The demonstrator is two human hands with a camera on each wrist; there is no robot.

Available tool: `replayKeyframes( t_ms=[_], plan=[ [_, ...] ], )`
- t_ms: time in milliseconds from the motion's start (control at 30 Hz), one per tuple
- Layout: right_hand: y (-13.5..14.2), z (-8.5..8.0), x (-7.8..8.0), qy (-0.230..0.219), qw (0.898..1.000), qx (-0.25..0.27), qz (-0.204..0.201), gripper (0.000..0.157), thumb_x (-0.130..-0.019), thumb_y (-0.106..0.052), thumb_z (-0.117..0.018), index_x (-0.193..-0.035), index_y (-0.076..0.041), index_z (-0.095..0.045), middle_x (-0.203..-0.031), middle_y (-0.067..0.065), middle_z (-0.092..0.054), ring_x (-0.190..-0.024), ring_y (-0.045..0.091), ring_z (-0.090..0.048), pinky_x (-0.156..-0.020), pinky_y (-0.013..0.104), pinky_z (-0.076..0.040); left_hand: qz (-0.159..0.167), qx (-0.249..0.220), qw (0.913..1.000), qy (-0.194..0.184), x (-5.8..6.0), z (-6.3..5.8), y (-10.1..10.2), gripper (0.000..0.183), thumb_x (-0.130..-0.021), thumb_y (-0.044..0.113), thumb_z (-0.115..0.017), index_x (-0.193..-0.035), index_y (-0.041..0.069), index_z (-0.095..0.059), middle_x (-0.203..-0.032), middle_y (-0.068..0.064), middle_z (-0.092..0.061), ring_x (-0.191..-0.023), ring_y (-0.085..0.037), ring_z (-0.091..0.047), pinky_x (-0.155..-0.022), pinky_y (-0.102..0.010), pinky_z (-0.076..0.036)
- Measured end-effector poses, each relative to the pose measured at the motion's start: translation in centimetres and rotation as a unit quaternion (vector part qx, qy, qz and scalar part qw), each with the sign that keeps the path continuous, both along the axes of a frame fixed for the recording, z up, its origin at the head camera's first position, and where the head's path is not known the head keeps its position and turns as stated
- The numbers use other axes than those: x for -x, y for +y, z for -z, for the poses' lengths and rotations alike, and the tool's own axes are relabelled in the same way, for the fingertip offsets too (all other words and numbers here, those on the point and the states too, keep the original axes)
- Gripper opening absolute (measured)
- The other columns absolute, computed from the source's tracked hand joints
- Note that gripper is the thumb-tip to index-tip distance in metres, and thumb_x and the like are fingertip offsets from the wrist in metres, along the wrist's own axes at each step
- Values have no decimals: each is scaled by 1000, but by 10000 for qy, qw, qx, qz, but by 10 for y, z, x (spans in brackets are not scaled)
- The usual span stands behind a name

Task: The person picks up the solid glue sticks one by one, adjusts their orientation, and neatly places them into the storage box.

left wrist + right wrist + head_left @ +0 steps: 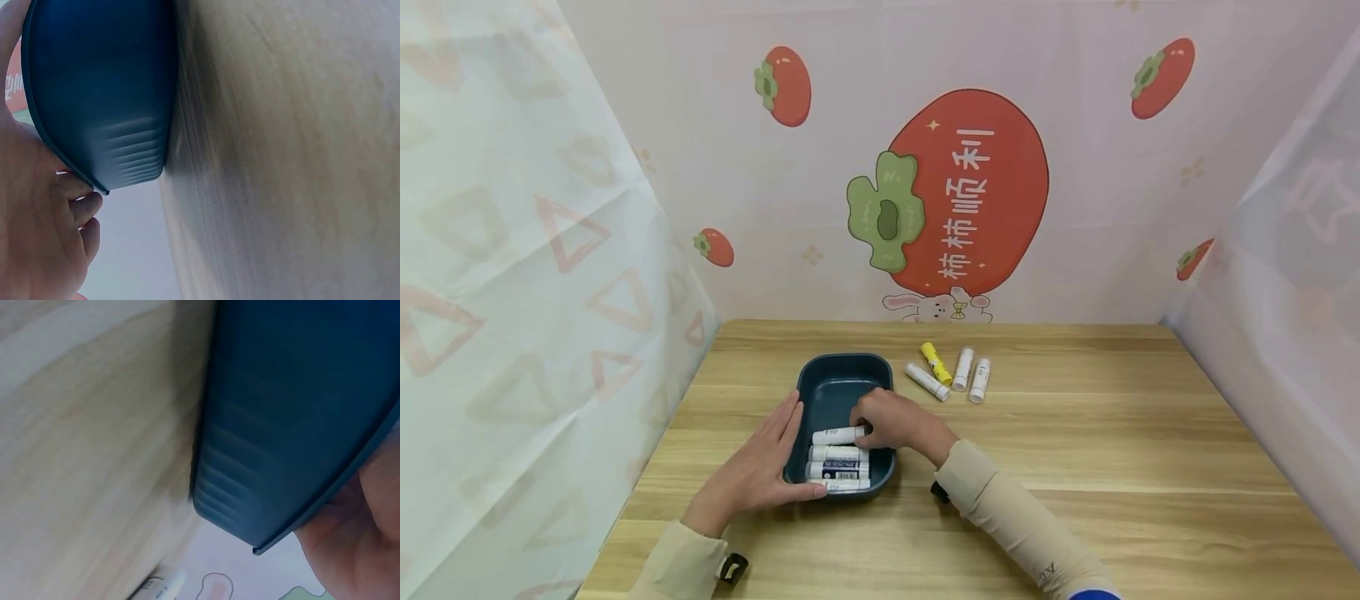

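A dark teal rectangular box [842,368] stands on the table, with several small white capped tubes [840,454] lying side by side in its near half. My left hand [758,467] rests along the box's left rim, fingers straight and thumb on the near edge. In the left wrist view, its fingertips [92,203] lie at the rim. My right hand [891,421] reaches over the right rim and pinches the end of the farthest white tube [837,435] in the row. The box wall hides those fingertips in the right wrist view.
Beyond the box to the right lie a yellow tube [936,363] and three white tubes [980,381], close together. The wooden table [1075,467] meets a printed backdrop [1097,208] at its far edge. Pale sheets [550,292] hang at both sides.
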State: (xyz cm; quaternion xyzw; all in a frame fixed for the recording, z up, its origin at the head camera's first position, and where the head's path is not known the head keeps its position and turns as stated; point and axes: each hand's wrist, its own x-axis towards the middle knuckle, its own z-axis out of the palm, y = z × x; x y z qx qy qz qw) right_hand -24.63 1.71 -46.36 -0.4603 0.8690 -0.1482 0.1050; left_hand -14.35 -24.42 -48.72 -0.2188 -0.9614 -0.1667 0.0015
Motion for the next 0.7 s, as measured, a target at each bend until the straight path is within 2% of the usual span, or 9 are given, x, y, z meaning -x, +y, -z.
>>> replayKeyframes(
  t_ms=[267,500,700],
  plan=[
    [0,-4,0,-162,9992,-372,-5,15,-96,-23,-79,-109,-15,-81,-96,-7,-75,-76,3,-59,-70,16,-52,-1,-11,10000,75,0,0,0,134,-81,82,-69,-167,-5,-14,-178,-22,-7,-164,-39,-20,-127,-61,-31],
    [-1,-7,-1,-140,9976,-682,-5,10,-96,-23,-78,-103,-17,-80,-86,-10,-69,-73,3,-57,-67,17,-50,-18,-41,10000,23,0,-1,1,133,-81,81,-69,-167,-5,-15,-178,-22,-7,-164,-39,-19,-127,-61,-31],
    [1,-7,0,-263,9989,-365,-125,17,-98,-24,-76,-112,-15,-80,-94,-8,-72,-77,3,-60,-72,16,-53,-2,0,10000,-2,0,0,1,133,-81,82,-69,-167,-5,-15,-178,-22,-7,-164,-39,-19,-127,-62,-31]
  ],
)
